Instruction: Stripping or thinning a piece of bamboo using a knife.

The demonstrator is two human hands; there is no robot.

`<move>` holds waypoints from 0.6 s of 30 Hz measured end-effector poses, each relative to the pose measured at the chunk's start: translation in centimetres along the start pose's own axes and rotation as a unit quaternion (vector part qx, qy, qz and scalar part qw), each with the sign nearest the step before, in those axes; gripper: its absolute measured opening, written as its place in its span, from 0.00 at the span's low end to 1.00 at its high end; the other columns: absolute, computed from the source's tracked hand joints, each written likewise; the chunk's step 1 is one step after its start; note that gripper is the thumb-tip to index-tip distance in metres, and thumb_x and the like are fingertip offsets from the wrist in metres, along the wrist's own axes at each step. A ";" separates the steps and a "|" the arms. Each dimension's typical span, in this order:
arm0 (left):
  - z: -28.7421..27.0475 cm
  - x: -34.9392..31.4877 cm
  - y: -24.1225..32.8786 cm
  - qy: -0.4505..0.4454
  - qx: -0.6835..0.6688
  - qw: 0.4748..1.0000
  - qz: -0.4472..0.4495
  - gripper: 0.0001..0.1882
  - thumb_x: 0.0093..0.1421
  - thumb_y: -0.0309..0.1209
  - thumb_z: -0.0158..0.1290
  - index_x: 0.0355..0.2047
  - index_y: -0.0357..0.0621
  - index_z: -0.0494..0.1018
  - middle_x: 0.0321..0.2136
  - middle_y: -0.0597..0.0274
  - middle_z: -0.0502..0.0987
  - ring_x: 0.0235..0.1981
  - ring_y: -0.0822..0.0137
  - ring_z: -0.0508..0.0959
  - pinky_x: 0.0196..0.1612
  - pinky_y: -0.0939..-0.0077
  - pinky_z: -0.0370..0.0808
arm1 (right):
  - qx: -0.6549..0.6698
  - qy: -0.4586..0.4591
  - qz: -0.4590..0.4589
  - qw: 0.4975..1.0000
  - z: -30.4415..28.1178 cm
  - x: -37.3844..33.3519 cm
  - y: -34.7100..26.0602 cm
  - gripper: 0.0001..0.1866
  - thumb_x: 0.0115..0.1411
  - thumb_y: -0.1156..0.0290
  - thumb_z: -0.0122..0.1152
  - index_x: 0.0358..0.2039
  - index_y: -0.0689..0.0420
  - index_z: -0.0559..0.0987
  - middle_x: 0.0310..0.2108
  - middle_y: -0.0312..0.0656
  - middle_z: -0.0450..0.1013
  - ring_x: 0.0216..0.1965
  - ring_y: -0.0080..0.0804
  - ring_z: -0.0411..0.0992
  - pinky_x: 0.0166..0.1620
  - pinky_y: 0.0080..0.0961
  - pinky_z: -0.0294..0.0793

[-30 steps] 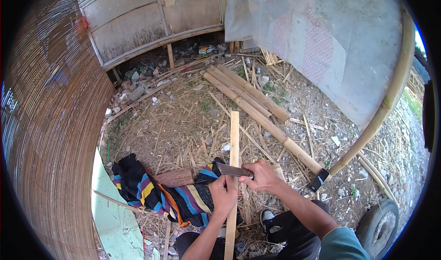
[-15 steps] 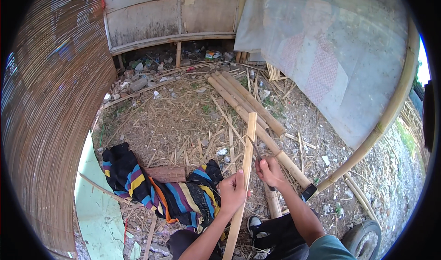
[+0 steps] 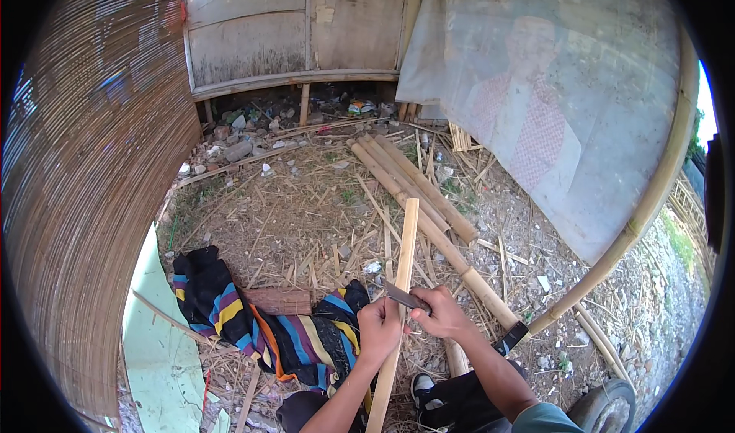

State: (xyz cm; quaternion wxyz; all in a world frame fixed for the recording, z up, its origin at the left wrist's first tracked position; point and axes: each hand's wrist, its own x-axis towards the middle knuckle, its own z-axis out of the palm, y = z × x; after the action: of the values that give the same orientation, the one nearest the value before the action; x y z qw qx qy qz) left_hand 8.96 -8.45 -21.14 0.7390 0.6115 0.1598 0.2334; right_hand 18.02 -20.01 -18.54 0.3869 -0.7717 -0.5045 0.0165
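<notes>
My left hand (image 3: pixel 381 329) is closed round a long, pale split bamboo strip (image 3: pixel 407 243), which slants up and away from my lap. In my right hand (image 3: pixel 442 313) is a knife (image 3: pixel 407 297) with a dark, flat blade. The blade lies across the strip just above my left fingers, pointing left. Both hands are close together, the right one's fingers wrapped round the handle, which is mostly hidden. The strip's lower end runs down between my legs.
Bamboo poles (image 3: pixel 430 230) lie on the ground ahead. A striped cloth (image 3: pixel 295 333) rests beside a wood block (image 3: pixel 277 301) at left. A bamboo screen (image 3: pixel 92 165) stands left, a hanging banner (image 3: pixel 566 104) right. A tyre (image 3: pixel 605 408) is at lower right.
The knife has come down the strip towards my left hand, its blade turning from pointing up to pointing left. The strip's far end has shifted slightly left and down.
</notes>
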 end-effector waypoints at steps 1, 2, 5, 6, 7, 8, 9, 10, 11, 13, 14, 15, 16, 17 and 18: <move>0.0 0.0 0.0 0.000 0.002 1.000 0.002 0.16 0.61 0.29 0.42 0.20 0.33 0.72 0.10 0.63 0.71 0.11 0.73 0.74 0.14 0.80 0.67 | 0.013 0.002 0.001 1.000 0.1 0.0 0.1 0.27 0.54 0.45 0.52 0.25 0.62 0.74 0.07 0.44 0.58 0.11 0.45 0.64 0.19 0.35 0.62; 0.0 0.0 -0.1 0.000 0.010 1.000 0.006 0.16 0.61 0.29 0.42 0.20 0.33 0.72 0.10 0.62 0.71 0.11 0.73 0.74 0.14 0.81 0.67 | 0.027 0.003 0.003 1.000 0.2 0.0 0.2 0.27 0.53 0.45 0.52 0.25 0.62 0.74 0.07 0.44 0.59 0.12 0.45 0.64 0.19 0.35 0.62; -0.1 0.1 -0.5 -0.003 0.019 1.000 0.013 0.16 0.61 0.29 0.42 0.20 0.33 0.72 0.11 0.62 0.71 0.11 0.74 0.74 0.14 0.81 0.67 | -0.006 -0.016 0.006 1.000 0.0 -0.1 0.7 0.26 0.53 0.46 0.53 0.26 0.62 0.74 0.08 0.45 0.61 0.13 0.46 0.66 0.20 0.36 0.64; -0.1 0.2 -0.6 -0.005 0.017 1.000 0.016 0.16 0.61 0.28 0.42 0.20 0.33 0.72 0.11 0.62 0.71 0.11 0.74 0.74 0.14 0.81 0.66 | -0.004 -0.015 0.007 1.000 0.0 -0.1 0.6 0.26 0.53 0.46 0.53 0.26 0.62 0.74 0.08 0.45 0.61 0.13 0.46 0.66 0.20 0.36 0.64; -0.1 0.3 -0.7 -0.005 0.019 1.000 0.015 0.16 0.61 0.28 0.42 0.20 0.33 0.72 0.11 0.62 0.71 0.11 0.74 0.74 0.14 0.81 0.66 | 0.003 -0.024 0.003 1.000 -0.1 0.0 0.3 0.25 0.53 0.46 0.53 0.25 0.61 0.74 0.08 0.45 0.62 0.13 0.47 0.66 0.21 0.36 0.64; -0.1 0.3 -0.8 -0.011 0.015 1.000 0.023 0.19 0.63 0.32 0.42 0.19 0.34 0.71 0.11 0.63 0.71 0.11 0.75 0.72 0.14 0.82 0.66 | 0.010 -0.033 -0.002 0.999 -0.2 0.0 0.2 0.25 0.53 0.47 0.54 0.25 0.61 0.74 0.08 0.46 0.62 0.14 0.48 0.67 0.21 0.37 0.65; -0.2 0.4 -0.9 -0.017 0.011 0.999 0.031 0.22 0.64 0.36 0.41 0.18 0.35 0.71 0.12 0.63 0.71 0.11 0.76 0.71 0.14 0.83 0.65 | 0.012 -0.033 0.000 0.999 0.1 -0.2 0.5 0.25 0.53 0.47 0.54 0.25 0.61 0.74 0.08 0.46 0.62 0.14 0.48 0.67 0.21 0.37 0.65; -0.1 0.5 -0.9 -0.017 0.011 0.999 0.030 0.22 0.64 0.36 0.41 0.18 0.35 0.71 0.12 0.63 0.71 0.11 0.76 0.71 0.14 0.83 0.65 | 0.025 -0.039 -0.007 0.999 0.3 -0.4 0.9 0.25 0.52 0.47 0.54 0.24 0.60 0.73 0.09 0.46 0.62 0.14 0.49 0.67 0.21 0.37 0.65; -0.1 0.5 -0.9 -0.015 0.024 0.999 0.030 0.22 0.64 0.37 0.41 0.18 0.36 0.71 0.11 0.64 0.70 0.11 0.76 0.70 0.14 0.82 0.65 | 0.039 -0.046 -0.013 0.998 0.5 -0.5 1.3 0.24 0.52 0.47 0.54 0.23 0.59 0.73 0.09 0.46 0.63 0.15 0.49 0.67 0.22 0.38 0.66; 0.1 0.4 -0.7 -0.013 0.036 0.999 0.027 0.22 0.64 0.38 0.41 0.18 0.36 0.71 0.10 0.65 0.69 0.11 0.76 0.70 0.14 0.82 0.65 | 0.036 -0.049 -0.017 0.998 0.4 -0.6 1.8 0.24 0.52 0.47 0.54 0.23 0.59 0.72 0.09 0.46 0.63 0.15 0.49 0.67 0.22 0.38 0.66; 0.2 0.4 -0.4 -0.018 0.040 0.999 0.029 0.23 0.64 0.38 0.41 0.17 0.36 0.71 0.10 0.65 0.69 0.11 0.77 0.70 0.14 0.82 0.65 | 0.033 -0.053 -0.022 0.998 0.4 -0.7 2.0 0.24 0.52 0.47 0.54 0.22 0.59 0.72 0.09 0.46 0.63 0.15 0.49 0.68 0.22 0.38 0.66; 0.4 0.3 -0.3 -0.023 0.043 0.998 0.032 0.23 0.64 0.38 0.41 0.17 0.36 0.70 0.10 0.66 0.69 0.11 0.77 0.70 0.14 0.81 0.65 | 0.033 -0.055 -0.019 0.998 0.3 -0.8 2.0 0.24 0.52 0.47 0.54 0.22 0.59 0.72 0.09 0.46 0.63 0.15 0.49 0.68 0.22 0.38 0.66; 0.4 0.4 -0.3 -0.021 0.042 0.998 0.030 0.23 0.64 0.38 0.41 0.17 0.36 0.70 0.10 0.66 0.69 0.11 0.77 0.70 0.14 0.81 0.65 | 0.013 -0.052 -0.020 0.998 0.1 -0.7 1.7 0.24 0.52 0.47 0.54 0.22 0.59 0.72 0.09 0.46 0.63 0.15 0.50 0.68 0.22 0.38 0.66; 0.4 0.4 -0.4 -0.020 0.053 0.998 0.027 0.23 0.64 0.38 0.41 0.17 0.36 0.70 0.09 0.65 0.68 0.11 0.76 0.70 0.14 0.81 0.65 | -0.006 -0.049 -0.022 0.999 0.0 -0.6 1.6 0.24 0.52 0.46 0.53 0.22 0.59 0.73 0.08 0.46 0.62 0.15 0.50 0.68 0.22 0.38 0.66; 0.4 0.5 -0.4 -0.019 0.064 0.997 0.025 0.23 0.65 0.38 0.40 0.16 0.35 0.69 0.08 0.64 0.68 0.10 0.76 0.70 0.14 0.81 0.65 | -0.006 -0.052 -0.022 0.998 0.1 -0.3 1.7 0.24 0.52 0.46 0.53 0.22 0.59 0.73 0.08 0.46 0.62 0.15 0.50 0.68 0.22 0.38 0.66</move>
State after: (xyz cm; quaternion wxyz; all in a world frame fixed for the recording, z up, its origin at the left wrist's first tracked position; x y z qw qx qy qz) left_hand 9.62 -8.61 -21.44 0.6951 0.6657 0.1450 0.2294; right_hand 19.15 -20.55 -19.73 0.3557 -0.7610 -0.5407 0.0452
